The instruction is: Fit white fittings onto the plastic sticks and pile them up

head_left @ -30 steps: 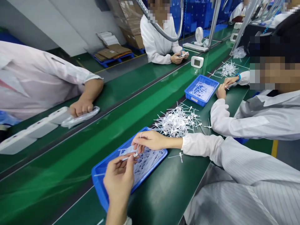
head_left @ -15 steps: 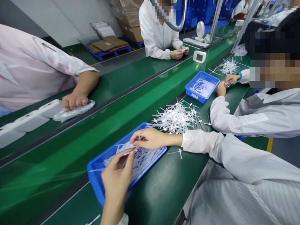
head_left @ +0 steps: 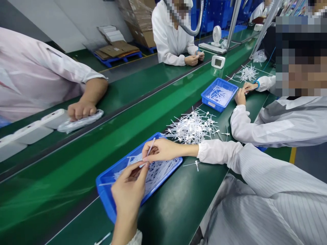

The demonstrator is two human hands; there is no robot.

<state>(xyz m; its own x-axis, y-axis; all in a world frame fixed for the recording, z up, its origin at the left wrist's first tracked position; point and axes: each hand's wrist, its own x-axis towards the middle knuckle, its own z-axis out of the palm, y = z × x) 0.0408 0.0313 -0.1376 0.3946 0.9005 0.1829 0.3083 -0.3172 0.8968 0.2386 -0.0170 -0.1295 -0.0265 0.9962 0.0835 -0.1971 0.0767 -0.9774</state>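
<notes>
In the head view, the near blue tray (head_left: 105,199) lies with its long axis slanting from the lower left up to the right, beside the green belt (head_left: 120,134). Both of the person's hands are above it.

The right hand (head_left: 165,150) is over the middle of the tray, thumb and finger together, pinching a thin white strip (head_left: 151,147). The strip's long axis stands steeply across the tray: one end is at the fingertips, and the free end points upward, leaning a little to the right, toward the tray's belt-side rim.

The left hand (head_left: 129,190) reaches over the tray's near end, thumb and finger closed on a small white piece (head_left: 142,165) that is mostly hidden. What shows of it lies almost level, its right end toward the right hand's fingertips. Whether the two pieces touch, I cannot tell.

Inside the tray are loose strips (head_left: 163,175), many lying roughly along its length. Just past the tray's far end is a heap of white pieces (head_left: 192,127); a single piece with a crossbar (head_left: 196,164) lies just to the right of the tray. Farther beyond the tray, past the heap, is a second blue tray (head_left: 212,106), with a co-worker's hands (head_left: 240,96) near it. Across the belt from the near tray, another person's hand (head_left: 82,109) rests on a plastic bag (head_left: 76,126).
</notes>
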